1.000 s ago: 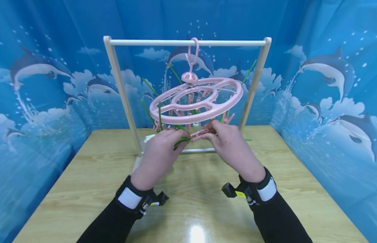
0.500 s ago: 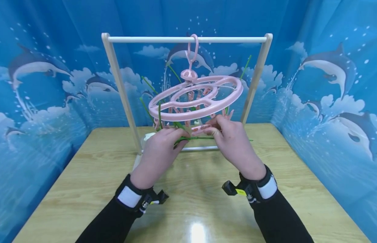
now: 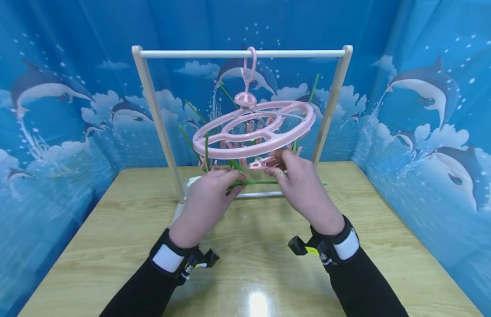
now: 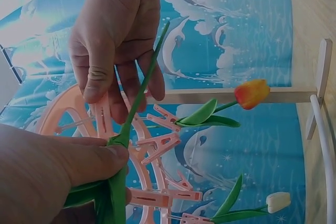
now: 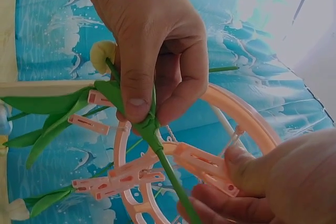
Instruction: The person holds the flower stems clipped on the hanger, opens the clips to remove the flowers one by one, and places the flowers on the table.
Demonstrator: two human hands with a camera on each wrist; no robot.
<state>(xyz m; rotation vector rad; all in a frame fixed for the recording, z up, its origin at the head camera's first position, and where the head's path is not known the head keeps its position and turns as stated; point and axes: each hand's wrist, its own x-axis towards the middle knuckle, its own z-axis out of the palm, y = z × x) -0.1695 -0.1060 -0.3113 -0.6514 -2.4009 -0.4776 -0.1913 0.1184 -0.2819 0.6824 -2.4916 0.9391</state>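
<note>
Left hand (image 3: 206, 200) is reaching forward from a dark sleeve, palm down, its fingers (image 5: 137, 90) pinching the green flower stem (image 3: 255, 182) near the leaves. The stem is lying level between both hands, just under the pink round clip hanger (image 3: 253, 127), which is hanging tilted from the white rail of the wooden rack (image 3: 241, 53). Right hand (image 3: 305, 191) is stretching forward at the same height, its fingers (image 4: 100, 85) curling around a pink clothespin (image 3: 260, 164) hanging from the hanger's rim, touching the stem's far part. Other artificial tulips (image 4: 252, 93) are hanging clipped beneath the ring. Below, the wooden surface (image 3: 253, 264) is carrying the rack.
</note>
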